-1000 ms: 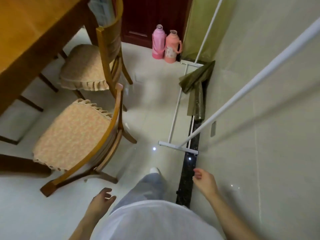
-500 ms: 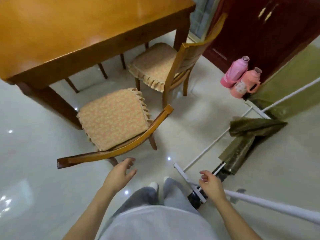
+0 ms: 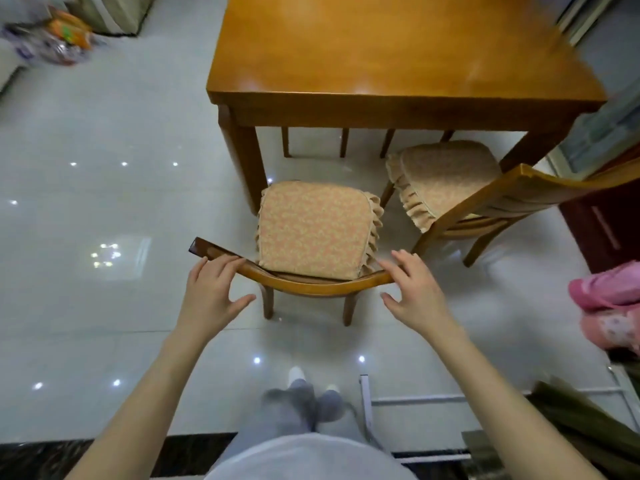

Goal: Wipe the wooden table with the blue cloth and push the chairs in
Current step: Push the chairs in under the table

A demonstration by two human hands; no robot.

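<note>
Now both hands, left hand (image 3: pixel 211 289) and right hand (image 3: pixel 414 289), rest open on the near chair's (image 3: pixel 317 230) backrest, its curve crosswise, wooden table (image 3: pixel 398 60) straight beyond.

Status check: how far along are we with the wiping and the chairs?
Wiping: the wooden table is bare and no blue cloth shows, so it may be done. In hand: left hand and right hand are at the near chair's backrest, fingers open. Left: push it in, then the second chair.
</note>
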